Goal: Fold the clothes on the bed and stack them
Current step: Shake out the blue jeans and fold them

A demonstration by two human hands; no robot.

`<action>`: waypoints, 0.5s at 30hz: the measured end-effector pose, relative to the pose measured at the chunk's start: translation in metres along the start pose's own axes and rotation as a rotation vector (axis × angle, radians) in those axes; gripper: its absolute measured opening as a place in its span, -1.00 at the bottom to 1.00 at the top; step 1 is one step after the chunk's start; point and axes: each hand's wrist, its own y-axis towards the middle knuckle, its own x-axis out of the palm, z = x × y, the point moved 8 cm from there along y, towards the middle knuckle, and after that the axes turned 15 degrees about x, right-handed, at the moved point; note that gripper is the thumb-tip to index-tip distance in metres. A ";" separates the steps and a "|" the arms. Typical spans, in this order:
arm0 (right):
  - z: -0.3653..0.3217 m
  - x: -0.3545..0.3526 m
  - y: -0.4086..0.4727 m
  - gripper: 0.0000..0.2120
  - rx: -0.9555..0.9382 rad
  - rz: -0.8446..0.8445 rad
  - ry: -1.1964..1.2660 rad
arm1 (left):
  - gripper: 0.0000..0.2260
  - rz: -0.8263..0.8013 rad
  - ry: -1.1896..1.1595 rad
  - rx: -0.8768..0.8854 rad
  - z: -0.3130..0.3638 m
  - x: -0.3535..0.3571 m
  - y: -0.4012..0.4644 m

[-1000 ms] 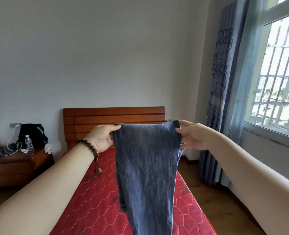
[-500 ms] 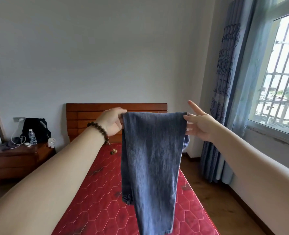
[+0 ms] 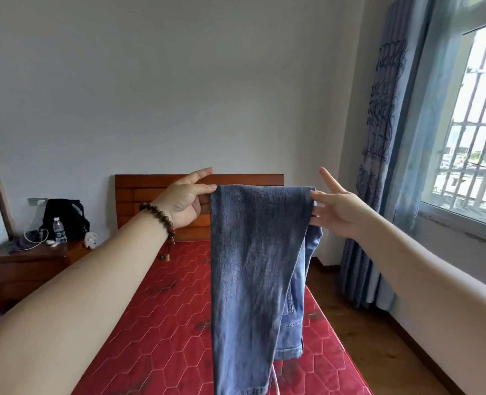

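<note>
Since a second ago both hands have risen with the jeans (image 3: 253, 269), and the fingers that were curled at its top corners have loosened and spread. No container shows, only a black bag (image 3: 62, 216) on the wooden nightstand (image 3: 33, 266) with a water bottle (image 3: 59, 230) in front of it; what the bag holds cannot be told. Both arms reach straight forward above the red mattress (image 3: 165, 323). On the left hand (image 3: 185, 205), with a bead bracelet (image 3: 159, 216) at its wrist, the fingertips touch the cloth's upper left corner, thumb raised. On the right hand (image 3: 337, 210), the thumb and lower fingers pinch the upper right corner while the index points up. Between them the folded jeans hang in the air over the bed, in front of the headboard (image 3: 139, 192).
</note>
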 end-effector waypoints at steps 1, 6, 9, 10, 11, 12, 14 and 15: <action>-0.002 0.003 -0.001 -0.31 -0.023 -0.022 0.031 | -0.61 0.008 -0.032 0.016 0.001 0.000 0.000; 0.006 0.015 0.002 -0.24 0.005 -0.036 0.051 | -0.65 -0.009 -0.052 0.012 -0.006 0.004 -0.007; 0.017 0.016 0.004 -0.23 0.012 -0.012 0.076 | -0.63 -0.016 -0.063 0.015 -0.007 0.001 -0.009; 0.018 0.014 0.004 -0.26 -0.003 -0.016 0.115 | -0.63 -0.009 -0.071 0.029 -0.005 -0.002 -0.009; 0.019 0.013 0.004 -0.29 -0.010 -0.016 0.127 | -0.64 -0.009 -0.065 0.039 -0.004 -0.004 -0.009; 0.019 0.013 0.005 -0.33 -0.003 -0.006 0.103 | -0.66 -0.020 -0.046 0.042 -0.003 -0.004 -0.010; 0.019 0.013 0.006 -0.42 0.032 0.044 -0.014 | -0.71 -0.056 0.014 0.040 -0.004 -0.003 -0.013; 0.017 0.013 0.007 -0.47 0.036 0.076 -0.096 | -0.73 -0.067 0.040 0.043 -0.004 -0.003 -0.014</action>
